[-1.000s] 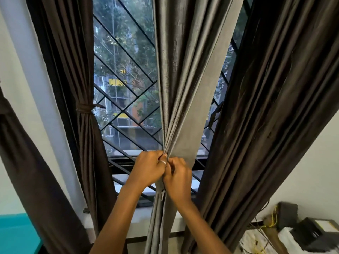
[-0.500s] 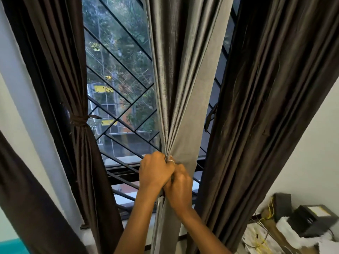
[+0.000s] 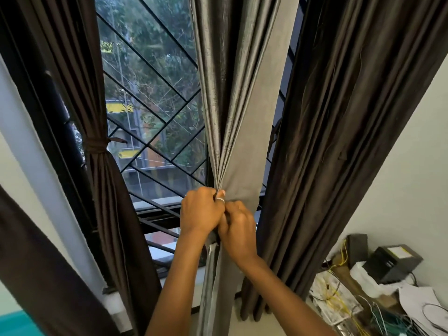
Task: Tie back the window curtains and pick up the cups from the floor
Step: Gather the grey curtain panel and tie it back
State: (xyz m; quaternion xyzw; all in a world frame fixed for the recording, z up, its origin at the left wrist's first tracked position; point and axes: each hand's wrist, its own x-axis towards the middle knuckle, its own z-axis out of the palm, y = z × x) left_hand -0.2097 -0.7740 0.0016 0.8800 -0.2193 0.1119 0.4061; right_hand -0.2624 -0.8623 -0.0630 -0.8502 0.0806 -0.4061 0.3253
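Note:
A grey curtain (image 3: 242, 98) hangs at the middle of the window, bunched into a narrow waist. My left hand (image 3: 201, 210), with a ring on one finger, grips the gathered folds at that waist. My right hand (image 3: 238, 229) sits just below and to the right, its fingers curled round the same bunch; any tie band is hidden under the hands. At the left a dark brown curtain (image 3: 97, 81) is bound by a knotted band (image 3: 95, 145). Another dark brown curtain (image 3: 339, 117) hangs loose on the right. No cups are in view.
Behind the curtains is a window with a black diagonal grille (image 3: 155, 98) and a dark frame. At the lower right, a black box (image 3: 392, 263), papers and tangled yellow and green wires (image 3: 339, 301) lie against the white wall. A teal surface (image 3: 14, 323) shows at the lower left.
The view has shifted left and tilted, and both hands have drawn closer together on the grey curtain, the right hand sliding slightly under the left.

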